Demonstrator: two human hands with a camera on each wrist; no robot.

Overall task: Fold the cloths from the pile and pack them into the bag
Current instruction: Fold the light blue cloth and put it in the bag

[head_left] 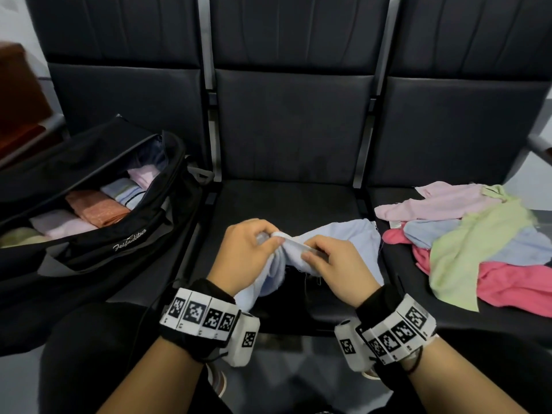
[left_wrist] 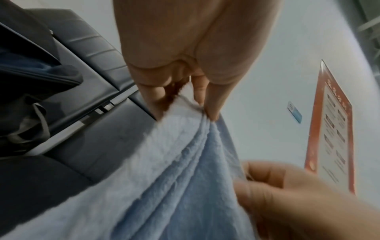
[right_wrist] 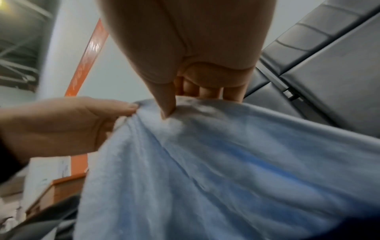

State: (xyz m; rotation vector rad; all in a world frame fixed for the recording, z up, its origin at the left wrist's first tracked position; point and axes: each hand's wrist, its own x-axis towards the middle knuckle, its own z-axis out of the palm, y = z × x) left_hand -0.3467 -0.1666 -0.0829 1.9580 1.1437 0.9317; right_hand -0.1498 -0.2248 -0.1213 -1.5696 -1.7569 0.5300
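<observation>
A light blue cloth point(head_left: 352, 234) hangs bunched above the middle seat, held by both hands. My left hand point(head_left: 254, 246) pinches its gathered top edge point(left_wrist: 197, 112) between thumb and fingers. Close beside it, my right hand point(head_left: 331, 258) pinches the same edge point(right_wrist: 170, 110). The cloth point(right_wrist: 226, 170) drapes down and to the right from the two grips. A black bag point(head_left: 98, 204) lies open on the left seat with several folded cloths inside. The pile of pink, green, blue and red cloths point(head_left: 478, 231) lies on the right seat.
A row of dark padded seats point(head_left: 292, 130) with metal dividers faces me. A brown box point(head_left: 18, 100) stands at far left. My dark-trousered knees point(head_left: 89, 354) are at the bottom. An orange-framed notice point(left_wrist: 333, 126) hangs on the wall.
</observation>
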